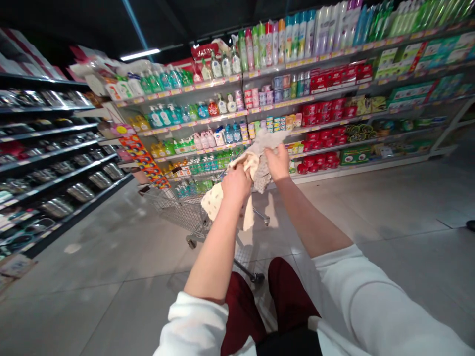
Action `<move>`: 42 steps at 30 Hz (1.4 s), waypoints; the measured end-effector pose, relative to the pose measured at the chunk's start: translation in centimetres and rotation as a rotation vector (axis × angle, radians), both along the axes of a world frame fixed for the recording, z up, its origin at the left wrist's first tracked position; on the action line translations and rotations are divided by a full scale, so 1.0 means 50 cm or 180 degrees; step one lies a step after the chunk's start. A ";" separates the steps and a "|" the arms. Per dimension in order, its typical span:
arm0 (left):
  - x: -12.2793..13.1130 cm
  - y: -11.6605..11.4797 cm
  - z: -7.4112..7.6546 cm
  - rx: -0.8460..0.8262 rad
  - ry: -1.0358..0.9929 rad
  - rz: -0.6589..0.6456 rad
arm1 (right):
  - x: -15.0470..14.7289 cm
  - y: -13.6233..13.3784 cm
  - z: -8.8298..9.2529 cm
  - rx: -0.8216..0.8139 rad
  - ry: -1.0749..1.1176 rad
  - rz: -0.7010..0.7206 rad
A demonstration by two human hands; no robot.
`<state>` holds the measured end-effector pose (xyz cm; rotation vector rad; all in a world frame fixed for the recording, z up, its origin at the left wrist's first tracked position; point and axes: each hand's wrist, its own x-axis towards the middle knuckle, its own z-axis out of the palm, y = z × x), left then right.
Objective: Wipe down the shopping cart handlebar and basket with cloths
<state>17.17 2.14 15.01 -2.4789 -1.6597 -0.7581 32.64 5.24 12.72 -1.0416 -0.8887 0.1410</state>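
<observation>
My left hand (236, 184) is closed around a cream cloth (212, 202) with brown spots, which hangs down on both sides of my fist. Close by on the right, my right hand (278, 162) pinches a greyish textured cloth (262, 175), whose pale upper end sticks up above my fingers. The two cloths meet between my hands, and I cannot tell where one ends and the other begins. Both hands are held up in front of me, over the near right side of a wire shopping cart (178, 210).
Shelves (208, 91) of pump bottles, spray cans and boxes stretch across the front. At the left, another rack holds metal pots (79, 193). The cart's wheels (257, 278) stand on the tiled floor (100, 306), close to my legs (285, 287).
</observation>
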 end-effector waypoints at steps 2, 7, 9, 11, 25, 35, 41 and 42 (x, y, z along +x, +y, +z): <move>0.008 0.009 -0.009 -0.0324 0.0539 0.0169 | -0.024 0.015 -0.005 -0.0816 -0.1254 0.0484; -0.038 0.020 -0.041 0.0053 0.1077 0.0360 | -0.096 0.036 -0.017 -0.1721 -0.3578 0.0582; -0.070 0.014 -0.046 0.0220 0.1184 0.0400 | -0.114 0.044 -0.010 -0.1776 -0.4206 0.0512; -0.104 0.005 -0.048 0.0283 0.1317 0.0426 | -0.127 0.056 0.001 -0.1846 -0.4629 0.0471; -0.302 -0.053 -0.036 0.0285 0.1923 0.0499 | -0.100 0.133 0.003 -0.2057 -0.4643 0.0590; -0.370 -0.075 -0.034 0.0147 0.2039 0.0677 | -0.003 0.163 0.000 -0.2587 -0.4309 0.0069; -0.426 -0.052 -0.038 -0.0211 0.1736 0.1359 | -0.046 0.121 -0.016 -0.2069 -0.4389 0.0057; -0.441 -0.049 -0.037 -0.0278 0.1700 0.1462 | -0.055 0.111 -0.018 -0.1943 -0.4416 0.0106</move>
